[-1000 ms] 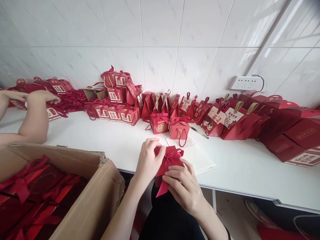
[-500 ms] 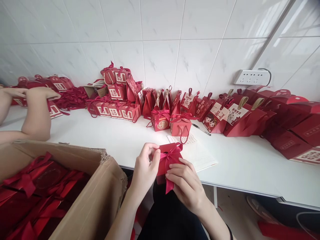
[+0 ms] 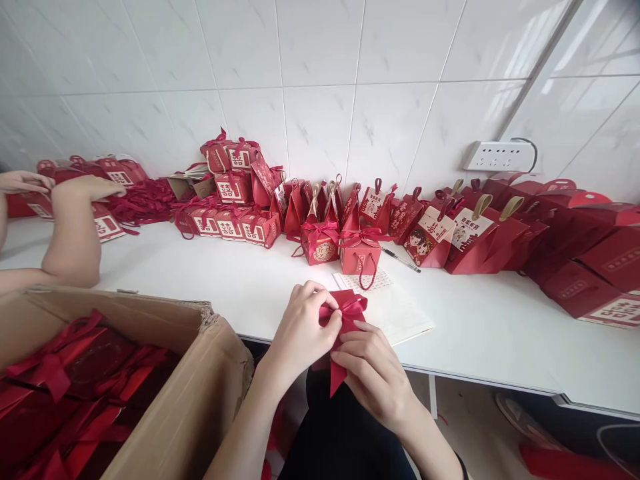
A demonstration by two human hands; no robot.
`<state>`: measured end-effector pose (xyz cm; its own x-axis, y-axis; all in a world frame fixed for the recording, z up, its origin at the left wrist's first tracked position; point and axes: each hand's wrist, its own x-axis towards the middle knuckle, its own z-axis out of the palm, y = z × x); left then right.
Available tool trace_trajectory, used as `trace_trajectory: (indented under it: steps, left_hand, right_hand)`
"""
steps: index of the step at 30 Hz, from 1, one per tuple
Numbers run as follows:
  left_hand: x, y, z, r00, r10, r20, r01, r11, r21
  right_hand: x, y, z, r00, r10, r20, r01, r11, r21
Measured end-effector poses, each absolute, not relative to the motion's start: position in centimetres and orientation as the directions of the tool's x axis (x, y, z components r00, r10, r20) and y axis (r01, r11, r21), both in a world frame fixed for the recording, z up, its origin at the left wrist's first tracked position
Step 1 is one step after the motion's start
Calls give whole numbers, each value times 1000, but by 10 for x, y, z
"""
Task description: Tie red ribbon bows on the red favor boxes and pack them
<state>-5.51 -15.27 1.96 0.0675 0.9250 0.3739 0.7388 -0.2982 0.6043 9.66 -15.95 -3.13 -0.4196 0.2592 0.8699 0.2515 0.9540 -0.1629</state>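
A red gift box with a red satin ribbon bow on top is held between my hands at the table's front edge. My left hand is closed in a pinch at the bow's knot, thumb and forefinger together on the ribbon. My right hand wraps around the box's near right side, its fingers lying over the front beside a hanging ribbon tail. Most of the box's lower part is hidden by my hands.
An open cardboard carton of ribboned red boxes stands at the left. Red gift boxes line the white table along the wall. A pen and papers lie behind my hands. Another person's arms work at far left.
My left hand has moved right, from the box's left edge and left ribbon loop to the knot of the bow. My right hand stays on the box.
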Motion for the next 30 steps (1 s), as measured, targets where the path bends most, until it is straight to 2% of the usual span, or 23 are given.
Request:
trace_trajectory:
  steps: [3,15,18,19,21,22,24,25,27,30]
  left_hand:
    - [-57,-151,17,91,929,359,704,-315,636]
    - [-55,-146,1,-24,905,424,701,-288,653]
    - [-55,-144,-1,-39,896,442,701,-290,651]
    - [-55,-144,-1,-44,895,444,699,-290,654]
    - [-54,-146,1,-54,894,445,695,-287,659]
    - [-53,-147,2,-59,894,444,695,-282,661]
    - [-51,-149,5,-74,898,434,702,-262,662]
    - [-51,-150,6,-85,899,430,707,-250,662]
    - [-49,-150,7,-103,900,424,716,-229,659]
    - [-49,-150,8,-127,894,429,726,-211,655]
  right_hand:
    - [97,-162,-30,-417,269,868,267,949,-165]
    - [84,-175,-17,-491,257,833,370,926,-67]
    - [93,-175,-6,-440,252,862,334,937,-103]
    - [97,-170,-2,-364,298,882,342,924,-171]
    - [107,-153,6,-151,508,848,417,811,-411]
    - [111,-141,9,-59,657,752,475,681,-558]
    - [113,-115,14,-79,884,461,560,422,-713]
    - [111,-104,16,-133,936,326,591,339,-732]
    - [105,-87,18,-250,957,147,633,277,-723]
    - [95,-79,20,-310,945,102,670,293,-682]
